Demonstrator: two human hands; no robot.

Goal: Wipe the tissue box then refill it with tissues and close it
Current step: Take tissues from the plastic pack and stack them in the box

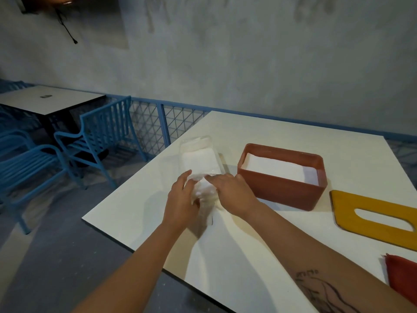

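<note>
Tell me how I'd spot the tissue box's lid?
Start at the big white table. To the right of the reddish-brown tissue box lies the lid, flat. It is the only yellow thing, with a long slot cut through it.

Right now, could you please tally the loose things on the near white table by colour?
Reddish: 2, the terracotta rectangular tissue box holding white tissues, and the red cloth.
Yellow: 1, the flat lid with an oval slot.
Clear: 1, the plastic-wrapped tissue pack.
Total: 4.
</note>
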